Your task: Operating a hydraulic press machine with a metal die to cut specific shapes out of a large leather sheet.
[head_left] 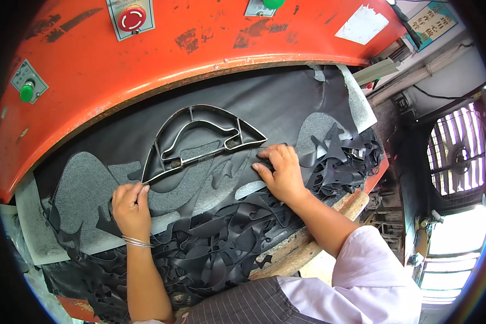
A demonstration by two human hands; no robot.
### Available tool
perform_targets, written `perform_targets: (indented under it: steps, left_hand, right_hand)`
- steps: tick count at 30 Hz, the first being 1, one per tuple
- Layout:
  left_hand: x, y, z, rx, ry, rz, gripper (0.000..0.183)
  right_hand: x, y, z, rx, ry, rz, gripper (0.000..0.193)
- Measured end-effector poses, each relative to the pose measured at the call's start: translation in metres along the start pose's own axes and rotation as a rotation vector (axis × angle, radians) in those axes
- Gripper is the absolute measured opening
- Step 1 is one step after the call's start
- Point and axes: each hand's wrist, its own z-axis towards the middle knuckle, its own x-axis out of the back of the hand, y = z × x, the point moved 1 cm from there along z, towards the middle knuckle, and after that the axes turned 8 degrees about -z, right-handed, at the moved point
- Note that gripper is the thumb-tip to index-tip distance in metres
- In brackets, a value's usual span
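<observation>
A crescent-shaped steel cutting die, with an inner curved blade and cross braces, rests on a black sheet of leather-like material. My left hand, a thin bangle at its wrist, is closed with thumb and fingers pinched at the die's left tip. My right hand lies low over the sheet just below the die's right tip, thumb and forefinger apart; I see nothing held in it. Grey fuzzy-backed pieces lie around the die, some under it.
Beyond the sheet rises an orange machine beam with a red stop button and green buttons. Tangled black offcuts pile along the near edge, beside a worn wooden bar. A large fan stands at right.
</observation>
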Motion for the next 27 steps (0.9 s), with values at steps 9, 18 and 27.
perform_targets:
  steps: [9, 18, 27]
  left_hand:
    - [0.004, 0.002, -0.007, -0.005, -0.006, 0.005, 0.01]
    - [0.005, -0.003, -0.007, 0.015, 0.019, -0.03, 0.01]
    - [0.007, -0.002, -0.007, -0.003, -0.012, -0.007, 0.011]
  right_hand:
    - [0.028, -0.002, 0.006, 0.206, 0.04, 0.092, 0.036]
    - [0.045, -0.015, 0.013, 0.165, -0.889, 0.22, 0.03]
    - [0.021, 0.007, 0.021, 0.122, 0.062, 0.084, 0.052]
